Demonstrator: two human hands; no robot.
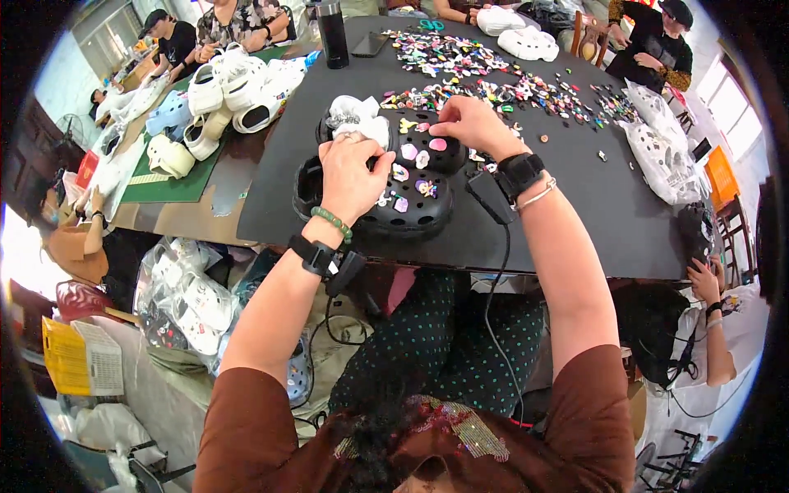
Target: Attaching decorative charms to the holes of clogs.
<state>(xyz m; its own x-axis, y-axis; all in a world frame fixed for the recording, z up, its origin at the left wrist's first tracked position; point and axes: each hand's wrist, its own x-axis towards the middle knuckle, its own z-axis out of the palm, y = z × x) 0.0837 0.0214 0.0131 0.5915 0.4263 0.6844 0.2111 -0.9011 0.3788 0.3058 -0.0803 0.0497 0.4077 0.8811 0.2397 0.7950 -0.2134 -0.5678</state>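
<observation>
Two black clogs lie side by side in front of me. The farther clog and the nearer clog both have holes in their tops and carry pink, white, yellow and purple shoe charms. My left hand is closed over the heel end of the farther clog, hiding part of both shoes. Crumpled white material sits at that heel, beside my fingers. My right hand reaches over the toe of the farther clog, its fingers pinched at a pink charm.
Loose colourful charms spread over the black table. A black bottle and a phone stand at the back. White clogs are heaped on the left table; a plastic bag of clogs lies at right. People sit around.
</observation>
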